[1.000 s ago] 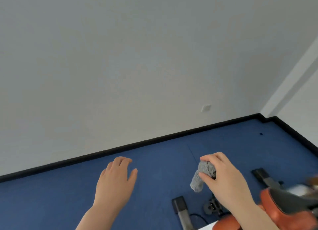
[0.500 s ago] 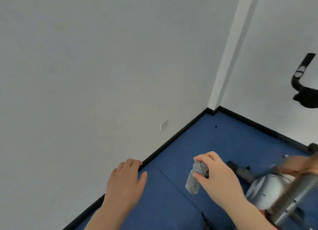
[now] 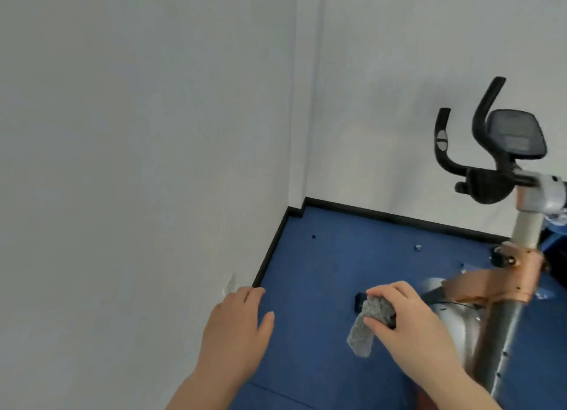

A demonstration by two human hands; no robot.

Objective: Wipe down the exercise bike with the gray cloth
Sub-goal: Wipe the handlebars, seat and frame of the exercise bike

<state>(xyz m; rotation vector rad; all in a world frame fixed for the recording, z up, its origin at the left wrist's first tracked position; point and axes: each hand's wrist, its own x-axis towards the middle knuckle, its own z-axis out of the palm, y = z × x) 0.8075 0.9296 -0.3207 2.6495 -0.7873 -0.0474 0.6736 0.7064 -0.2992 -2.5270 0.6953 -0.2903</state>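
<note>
Cloth: I see a gray, speckled cloth [image 3: 366,325], folded, one end hanging.
Right hand [image 3: 411,326]: pinches the cloth, near the bike [image 3: 503,290].
Left hand [image 3: 236,333]: empty, fingers loosely spread.

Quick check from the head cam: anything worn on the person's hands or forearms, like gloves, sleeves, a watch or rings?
Nothing worn that shows. The left hand and right hand are bare, no gloves or rings visible, and both forearms are uncovered down to the frame edge, with no watch or sleeve.

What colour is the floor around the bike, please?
Blue floor, with black skirting; the head view shows it.
</note>
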